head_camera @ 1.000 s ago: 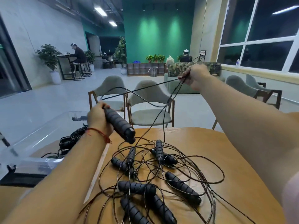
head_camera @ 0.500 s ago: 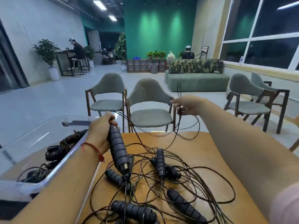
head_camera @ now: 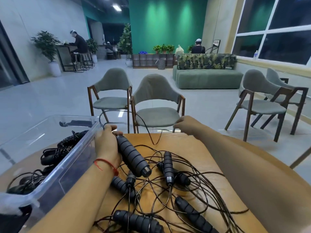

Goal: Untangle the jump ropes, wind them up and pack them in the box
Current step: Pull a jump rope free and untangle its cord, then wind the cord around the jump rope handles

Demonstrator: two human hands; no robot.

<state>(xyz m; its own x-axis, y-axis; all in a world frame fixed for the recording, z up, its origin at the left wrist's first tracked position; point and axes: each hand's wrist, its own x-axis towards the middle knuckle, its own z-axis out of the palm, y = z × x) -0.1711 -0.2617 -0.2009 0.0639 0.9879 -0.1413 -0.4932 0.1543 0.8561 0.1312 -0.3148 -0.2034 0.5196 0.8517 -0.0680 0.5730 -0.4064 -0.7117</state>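
Note:
A tangle of thin black jump ropes [head_camera: 170, 195] with several ribbed black handles lies on the round wooden table [head_camera: 193, 148]. My left hand [head_camera: 107, 145] grips one handle [head_camera: 133, 157] beside the box wall, the handle's end pointing down at the pile. Its cord [head_camera: 117, 111] loops up over the box corner, dips to the table and rises toward my right hand [head_camera: 186, 125]. That hand hovers at the table's far edge and seems to pinch the cord. A clear plastic box [head_camera: 55, 175] at the left holds wound ropes [head_camera: 62, 148].
Two grey chairs [head_camera: 156, 105] stand just beyond the table, and two more [head_camera: 259, 101] stand at the right. A green sofa [head_camera: 207, 76] and seated people are far back. The box takes up the table's left side.
My right hand dropped from high up down to the table's far edge, and the cord went slack. My left hand lowered the handle toward the pile, close to the box.

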